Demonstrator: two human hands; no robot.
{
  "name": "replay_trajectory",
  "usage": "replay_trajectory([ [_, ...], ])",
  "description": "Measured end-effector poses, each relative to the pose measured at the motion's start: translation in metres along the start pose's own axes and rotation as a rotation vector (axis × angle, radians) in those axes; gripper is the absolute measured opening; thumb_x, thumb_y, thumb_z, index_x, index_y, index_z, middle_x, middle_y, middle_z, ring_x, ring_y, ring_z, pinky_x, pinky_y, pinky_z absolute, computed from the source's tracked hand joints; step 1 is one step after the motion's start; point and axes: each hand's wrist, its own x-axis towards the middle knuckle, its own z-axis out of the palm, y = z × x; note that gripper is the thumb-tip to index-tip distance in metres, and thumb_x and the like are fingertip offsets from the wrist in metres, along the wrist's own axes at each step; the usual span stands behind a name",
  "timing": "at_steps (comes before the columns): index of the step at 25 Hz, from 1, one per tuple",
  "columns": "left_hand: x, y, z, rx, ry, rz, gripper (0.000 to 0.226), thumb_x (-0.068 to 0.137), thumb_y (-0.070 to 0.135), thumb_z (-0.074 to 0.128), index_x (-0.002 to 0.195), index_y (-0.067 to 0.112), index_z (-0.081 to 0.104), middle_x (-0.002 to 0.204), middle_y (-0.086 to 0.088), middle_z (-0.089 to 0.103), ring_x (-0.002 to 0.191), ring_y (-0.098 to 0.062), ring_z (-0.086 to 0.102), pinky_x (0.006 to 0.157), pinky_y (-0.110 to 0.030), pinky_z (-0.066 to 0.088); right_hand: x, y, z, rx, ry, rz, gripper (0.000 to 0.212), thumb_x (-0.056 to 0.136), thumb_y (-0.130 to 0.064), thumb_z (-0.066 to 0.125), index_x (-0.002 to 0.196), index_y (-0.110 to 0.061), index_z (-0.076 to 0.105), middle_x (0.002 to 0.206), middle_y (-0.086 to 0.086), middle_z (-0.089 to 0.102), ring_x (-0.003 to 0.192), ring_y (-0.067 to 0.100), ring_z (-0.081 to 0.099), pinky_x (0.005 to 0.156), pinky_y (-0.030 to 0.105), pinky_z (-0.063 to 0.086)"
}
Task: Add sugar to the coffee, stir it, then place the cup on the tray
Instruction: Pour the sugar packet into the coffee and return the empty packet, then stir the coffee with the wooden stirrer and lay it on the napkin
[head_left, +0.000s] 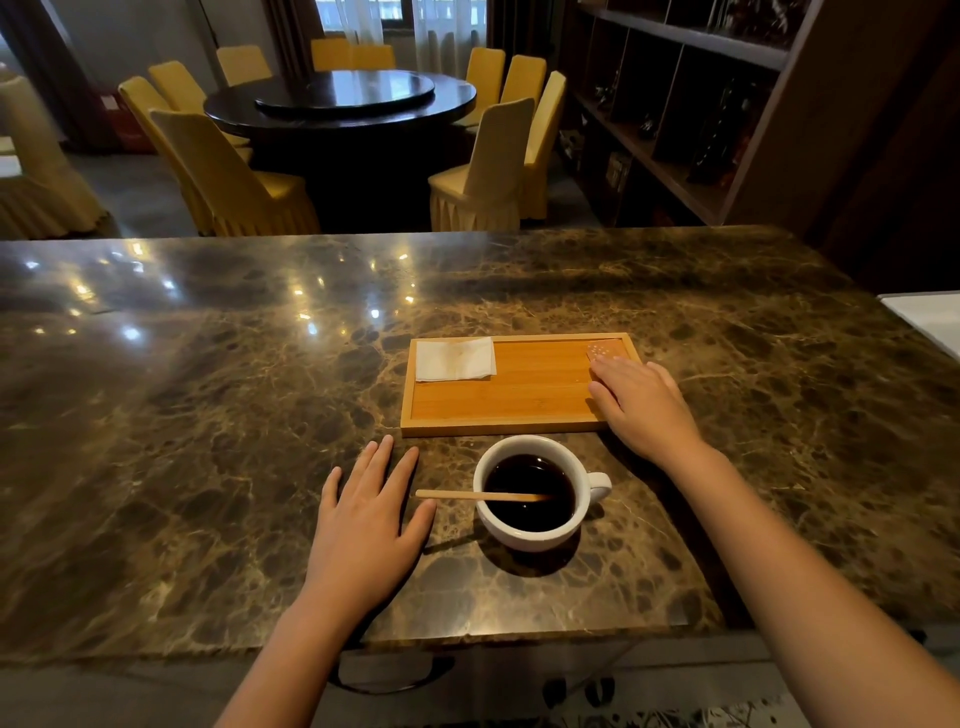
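A white cup (537, 535) of black coffee stands on the marble counter, handle to the right. A wooden stir stick (467, 494) rests across its left rim, one end in the coffee. Just behind the cup lies a wooden tray (519, 384). A brown sugar packet (602, 349) lies in the tray's far right corner. My right hand (644, 402) rests flat over the tray's right end, fingertips just short of the packet. My left hand (363, 525) lies flat on the counter left of the cup, fingers apart, holding nothing.
A folded white napkin (455, 358) lies in the tray's far left corner. The marble counter (208, 415) stretches wide to the left and right. Beyond it stand a round dark table (343, 98) with yellow chairs and a dark shelf unit (701, 104).
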Motion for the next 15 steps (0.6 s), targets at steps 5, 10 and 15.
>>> replay_trajectory([
  [5,0.0,0.0,0.0,-0.003,0.002,0.009,0.072,0.078,0.062,0.011,0.142,0.031,0.019,0.154,0.002,0.009,0.139,-0.008,-0.003,0.115,-0.043,-0.001,0.007,-0.003,-0.002,0.005,0.018,0.031,0.038,0.097,-0.033,0.035,0.128,-0.017,0.05,0.137,0.001,0.053,0.13,0.016,0.041,0.109,0.043,0.02],
  [10,0.0,0.0,0.0,0.0,0.008,0.012,0.071,0.079,0.062,0.012,0.142,0.031,0.02,0.155,0.001,0.01,0.14,-0.009,-0.001,0.115,-0.043,-0.001,-0.004,-0.031,-0.034,0.115,0.023,-0.022,0.039,0.096,-0.033,0.038,0.129,-0.016,0.05,0.138,0.004,0.052,0.129,0.018,0.041,0.108,0.041,0.027],
  [15,-0.001,-0.001,0.002,0.009,0.008,0.009,0.07,0.08,0.062,0.012,0.142,0.031,0.018,0.155,0.001,0.01,0.14,-0.009,-0.001,0.115,-0.043,-0.002,-0.055,-0.11,-0.067,0.272,-0.103,-0.423,0.038,0.088,-0.037,0.053,0.121,-0.019,0.057,0.123,0.001,0.062,0.115,0.016,0.052,0.095,0.032,0.04],
])
